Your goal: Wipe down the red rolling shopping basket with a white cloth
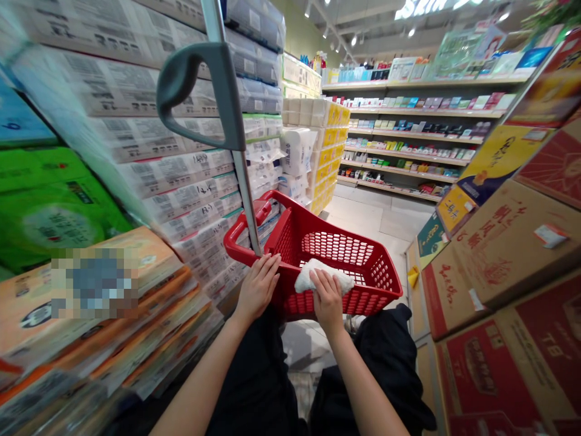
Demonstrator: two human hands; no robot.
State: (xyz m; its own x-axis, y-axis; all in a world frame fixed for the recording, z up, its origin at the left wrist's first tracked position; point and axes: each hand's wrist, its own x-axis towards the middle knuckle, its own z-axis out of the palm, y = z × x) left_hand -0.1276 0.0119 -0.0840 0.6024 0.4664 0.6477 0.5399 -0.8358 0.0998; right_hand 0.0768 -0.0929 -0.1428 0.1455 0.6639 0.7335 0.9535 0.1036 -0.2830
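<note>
A red plastic shopping basket [290,233] with perforated sides and a long pull handle [233,121] stands tilted between my knees. My left hand [258,284] holds its near rim close to the foot of the handle, fingers laid together over the edge; the thumb is hidden. Against the same rim, farther right, my right hand [327,297] presses a folded white cloth [306,277]. Its fingers are bent over the cloth, which drapes onto the outside and top of the rim. Nothing shows inside the basket except its holed floor and walls.
Stacked tissue packs [181,175] rise close on the left, with orange packs [149,254] and a green pack [54,206] nearer me. Cardboard cartons [512,242] line the right side. Beyond the tiled floor [358,212] stand shelves [408,133] of boxed goods.
</note>
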